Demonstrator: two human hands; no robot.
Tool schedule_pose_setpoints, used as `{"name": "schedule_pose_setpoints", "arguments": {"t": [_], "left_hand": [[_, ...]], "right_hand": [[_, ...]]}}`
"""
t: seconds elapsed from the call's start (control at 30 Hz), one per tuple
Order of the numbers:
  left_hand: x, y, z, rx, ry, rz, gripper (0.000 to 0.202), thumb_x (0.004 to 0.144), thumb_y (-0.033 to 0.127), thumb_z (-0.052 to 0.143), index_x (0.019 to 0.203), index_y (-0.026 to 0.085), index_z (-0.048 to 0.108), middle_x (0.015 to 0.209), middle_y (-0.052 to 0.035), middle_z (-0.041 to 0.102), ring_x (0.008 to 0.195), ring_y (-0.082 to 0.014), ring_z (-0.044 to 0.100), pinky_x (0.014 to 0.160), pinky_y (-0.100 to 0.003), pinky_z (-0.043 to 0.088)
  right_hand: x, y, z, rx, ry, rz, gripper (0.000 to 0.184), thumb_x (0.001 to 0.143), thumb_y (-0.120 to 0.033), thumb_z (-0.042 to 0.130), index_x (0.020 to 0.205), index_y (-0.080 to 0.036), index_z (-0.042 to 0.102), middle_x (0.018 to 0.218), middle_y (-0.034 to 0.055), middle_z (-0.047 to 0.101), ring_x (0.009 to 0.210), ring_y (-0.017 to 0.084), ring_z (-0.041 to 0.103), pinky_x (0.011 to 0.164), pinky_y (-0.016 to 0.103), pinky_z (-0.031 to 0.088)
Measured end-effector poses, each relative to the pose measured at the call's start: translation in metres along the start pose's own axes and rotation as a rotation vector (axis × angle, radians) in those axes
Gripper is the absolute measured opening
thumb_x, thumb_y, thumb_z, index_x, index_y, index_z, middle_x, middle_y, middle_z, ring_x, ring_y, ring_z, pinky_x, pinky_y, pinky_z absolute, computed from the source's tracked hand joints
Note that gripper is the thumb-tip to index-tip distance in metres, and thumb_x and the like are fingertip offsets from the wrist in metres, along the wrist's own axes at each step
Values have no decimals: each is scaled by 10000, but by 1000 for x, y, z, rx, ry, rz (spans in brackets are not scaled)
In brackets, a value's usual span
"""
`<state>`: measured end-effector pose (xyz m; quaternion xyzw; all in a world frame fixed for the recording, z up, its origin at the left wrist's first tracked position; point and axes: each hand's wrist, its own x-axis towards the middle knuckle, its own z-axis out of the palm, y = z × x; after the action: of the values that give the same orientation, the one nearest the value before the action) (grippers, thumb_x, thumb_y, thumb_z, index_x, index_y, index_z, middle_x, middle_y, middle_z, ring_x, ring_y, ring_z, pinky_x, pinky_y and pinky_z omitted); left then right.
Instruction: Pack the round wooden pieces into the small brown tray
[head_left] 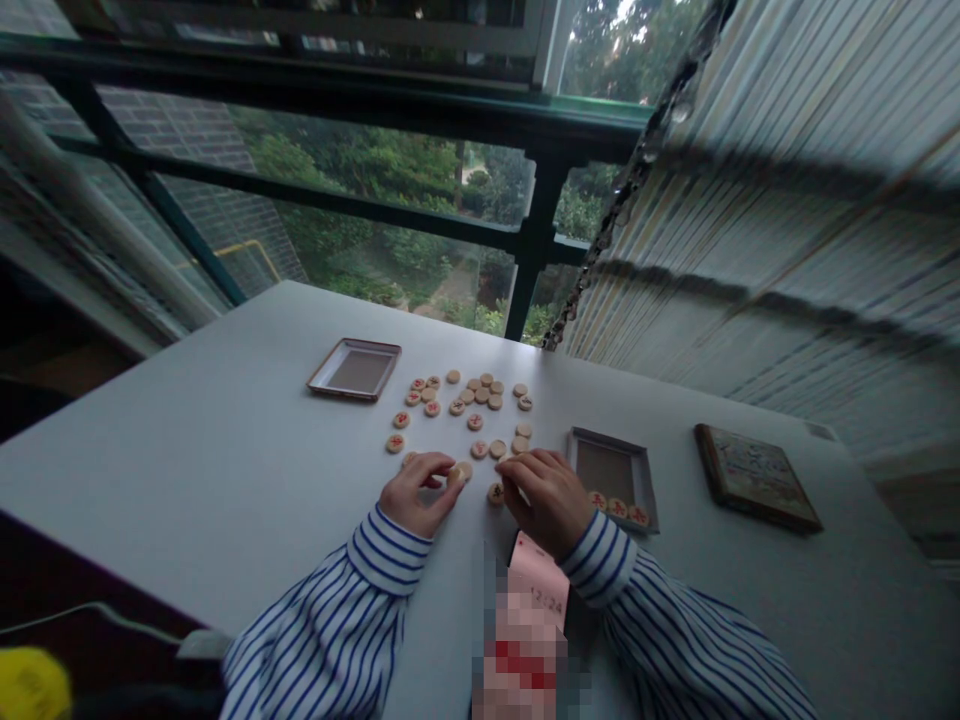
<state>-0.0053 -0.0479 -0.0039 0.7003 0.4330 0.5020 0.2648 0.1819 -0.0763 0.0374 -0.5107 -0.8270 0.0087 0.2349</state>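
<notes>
Round wooden Chinese chess pieces (475, 422) lie scattered on the white table, some showing red or dark characters and others blank side up. My left hand (417, 492) pinches one piece (455, 474) between thumb and forefinger, with another pale piece right beside it. Curled downward, my right hand (546, 492) has its thumb and fingertips drawn together at the near edge of the group; whatever is between them is hidden. A dark-lettered piece (495, 493) rests just left of the right thumb. Three red-lettered pieces (617, 507) sit in a row inside the open box tray (651, 480), right of that hand.
At the back left lies a second shallow open tray (318, 385). A closed decorated box (757, 475) is at the far right. A phone (538, 580) showing 12:24 lies below my right hand. The window (420, 240) borders the table's (225, 420) far edge.
</notes>
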Motion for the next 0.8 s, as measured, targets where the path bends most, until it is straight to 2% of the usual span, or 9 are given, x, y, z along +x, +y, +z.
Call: {"name": "schedule_pose_setpoints", "arguments": {"t": [0.23, 0.33, 0.5, 0.8], "left_hand": [[4, 10, -4, -311, 56, -392, 239, 620, 301, 658, 791, 139, 617, 758, -38, 631, 688, -131, 610, 644, -237, 515], [7, 13, -6, -412, 43, -505, 270, 600, 323, 674, 782, 129, 630, 727, -35, 646, 639, -125, 612, 628, -240, 522], [9, 18, -7, -499, 57, -606, 287, 573, 331, 696, 752, 113, 643, 717, -36, 644, 622, -131, 609, 590, -248, 542], [9, 19, -7, -670, 58, -695, 288, 536, 293, 727, 747, 104, 671, 762, -48, 630, 681, -154, 624, 612, -261, 557]], "right_hand": [[0, -1, -1, 1, 10, -2, 162, 789, -179, 481, 923, -189, 572, 863, 51, 632, 827, 164, 517, 753, 303, 342], [0, -1, -2, -3, 8, -15, 166, 797, -190, 473, 930, -188, 572, 866, 59, 632, 830, 164, 520, 755, 305, 345], [0, -2, -2, -6, 8, -27, 168, 798, -191, 472, 937, -190, 568, 877, 67, 632, 831, 171, 521, 757, 313, 348], [0, -2, -1, 10, -3, -36, 174, 810, -194, 452, 937, -186, 570, 886, 70, 633, 829, 175, 519, 758, 318, 349]]}}
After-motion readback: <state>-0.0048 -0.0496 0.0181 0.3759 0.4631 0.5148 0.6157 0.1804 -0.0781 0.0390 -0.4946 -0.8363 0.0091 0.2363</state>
